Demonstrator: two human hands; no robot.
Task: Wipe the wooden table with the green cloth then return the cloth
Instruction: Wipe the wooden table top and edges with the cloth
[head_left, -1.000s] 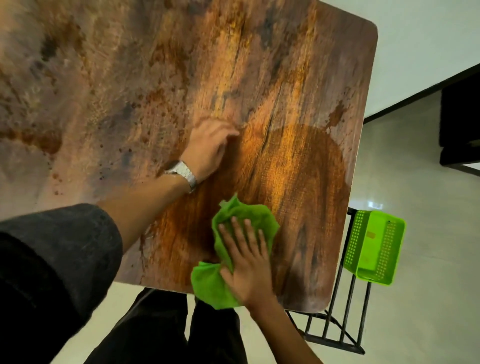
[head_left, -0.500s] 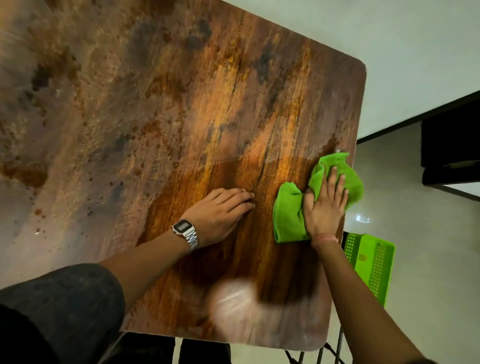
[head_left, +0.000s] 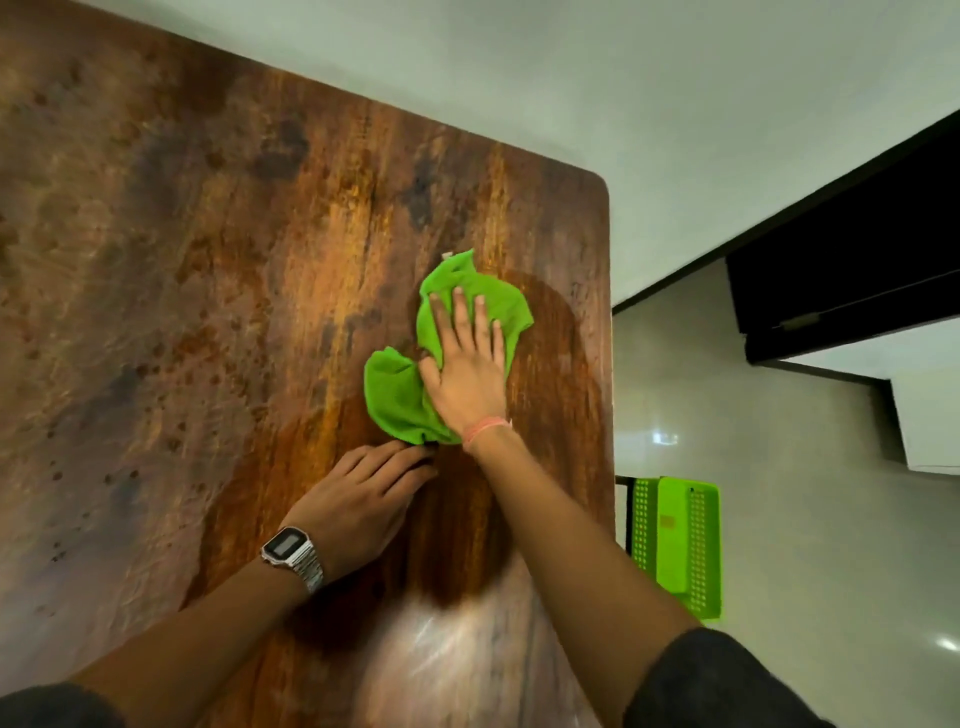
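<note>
Right hand (head_left: 467, 374) on green cloth (head_left: 397, 395)

The right hand (head_left: 467, 374) presses flat on the green cloth (head_left: 400, 400). The left hand (head_left: 358, 499) rests on the table (head_left: 208, 260).

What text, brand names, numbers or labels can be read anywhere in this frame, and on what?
None can be read.
Wristwatch on the left hand's wrist: digital display too blurred to read.
Green basket beside the wooden table: a small mark on it, too small to read.
</note>
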